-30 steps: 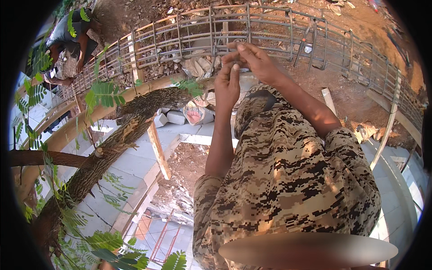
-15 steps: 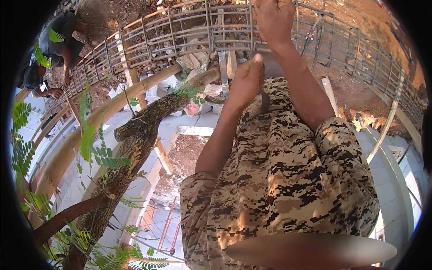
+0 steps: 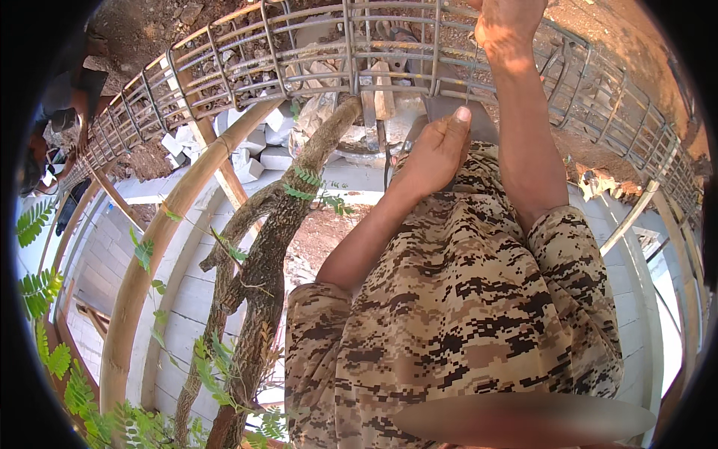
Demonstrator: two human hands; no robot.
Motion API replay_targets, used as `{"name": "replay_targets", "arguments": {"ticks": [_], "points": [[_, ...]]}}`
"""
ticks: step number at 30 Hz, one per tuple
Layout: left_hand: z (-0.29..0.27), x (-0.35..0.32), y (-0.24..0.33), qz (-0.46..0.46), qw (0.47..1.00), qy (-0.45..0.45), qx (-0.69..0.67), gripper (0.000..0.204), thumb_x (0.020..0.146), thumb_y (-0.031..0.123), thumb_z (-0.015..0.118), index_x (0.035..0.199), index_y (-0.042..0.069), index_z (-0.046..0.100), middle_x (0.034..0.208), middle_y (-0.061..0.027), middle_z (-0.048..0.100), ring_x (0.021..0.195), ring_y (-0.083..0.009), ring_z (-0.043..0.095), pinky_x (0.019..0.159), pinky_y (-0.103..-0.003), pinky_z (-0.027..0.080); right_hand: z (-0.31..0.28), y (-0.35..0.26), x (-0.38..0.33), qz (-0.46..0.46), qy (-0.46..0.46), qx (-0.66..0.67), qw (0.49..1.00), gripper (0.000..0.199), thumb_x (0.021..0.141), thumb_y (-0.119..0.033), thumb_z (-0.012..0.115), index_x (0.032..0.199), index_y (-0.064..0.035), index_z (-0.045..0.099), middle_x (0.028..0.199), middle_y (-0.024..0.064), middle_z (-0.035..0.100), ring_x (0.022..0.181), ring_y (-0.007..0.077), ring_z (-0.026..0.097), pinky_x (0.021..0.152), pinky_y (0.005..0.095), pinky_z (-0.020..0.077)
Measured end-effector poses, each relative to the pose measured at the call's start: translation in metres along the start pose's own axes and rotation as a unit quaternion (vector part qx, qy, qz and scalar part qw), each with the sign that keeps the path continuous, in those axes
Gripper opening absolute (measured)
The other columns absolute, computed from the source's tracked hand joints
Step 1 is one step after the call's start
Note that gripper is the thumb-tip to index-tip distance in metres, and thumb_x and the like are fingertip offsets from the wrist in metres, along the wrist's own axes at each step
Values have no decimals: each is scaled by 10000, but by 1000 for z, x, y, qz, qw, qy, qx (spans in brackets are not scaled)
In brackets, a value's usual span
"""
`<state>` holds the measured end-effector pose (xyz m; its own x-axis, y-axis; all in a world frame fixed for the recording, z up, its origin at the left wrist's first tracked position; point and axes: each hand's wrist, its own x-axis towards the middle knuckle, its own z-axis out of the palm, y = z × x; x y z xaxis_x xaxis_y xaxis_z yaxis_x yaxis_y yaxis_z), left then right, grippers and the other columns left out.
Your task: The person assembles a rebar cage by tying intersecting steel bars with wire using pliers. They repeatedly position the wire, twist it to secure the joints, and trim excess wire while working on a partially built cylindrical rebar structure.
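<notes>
Just on the near side of the curved cage of grey steel rebar (image 3: pixel 351 49), the bare left hand (image 3: pixel 436 152) clenches, apparently on a thin dark wire-like strand (image 3: pixel 471 75) rising toward the bare right hand (image 3: pixel 511 24) above the cage, its grip untellable, so this looks like drawing out the strand, calling for steady tension.

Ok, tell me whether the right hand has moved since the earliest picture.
Yes. Judged against the rebar cage, the right hand has moved rightward and away from the person, from the cage's near edge toward its far side.
</notes>
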<state>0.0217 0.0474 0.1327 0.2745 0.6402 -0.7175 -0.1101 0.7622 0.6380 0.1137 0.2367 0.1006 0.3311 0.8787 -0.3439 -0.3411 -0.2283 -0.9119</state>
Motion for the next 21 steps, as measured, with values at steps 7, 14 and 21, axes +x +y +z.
{"name": "replay_targets", "arguments": {"ticks": [7, 14, 21], "points": [[-10, -27, -12, -18, 900, 169, 402, 458, 1059, 335, 369, 885, -48, 549, 688, -313, 590, 699, -472, 636, 658, -541, 491, 33, 39, -26, -322, 57, -356, 875, 144, 950, -121, 443, 864, -26, 510, 720, 81, 500, 643, 184, 494, 582, 323, 404], [-94, -80, -7, -60, 992, 88, 74, 539, 1045, 449, 389, 886, -8, 627, 766, -272, 656, 865, -445, 662, 764, -487, 505, 125, 31, -80, -164, -187, -310, 918, 192, 965, -119, 427, 982, 29, 548, 831, 190, 596, 790, 291, 578, 715, 400, 455], [-297, -13, 36, -12, 925, 312, 217, 483, 988, 441, 527, 1024, -14, 685, 1004, -266, 668, 911, -423, 638, 832, -458, 496, 290, 79, -3, -58, -441, -606, 660, 295, 954, -210, 485, 1099, -3, 636, 1048, 183, 678, 1016, 338, 634, 868, 452, 480]]}}
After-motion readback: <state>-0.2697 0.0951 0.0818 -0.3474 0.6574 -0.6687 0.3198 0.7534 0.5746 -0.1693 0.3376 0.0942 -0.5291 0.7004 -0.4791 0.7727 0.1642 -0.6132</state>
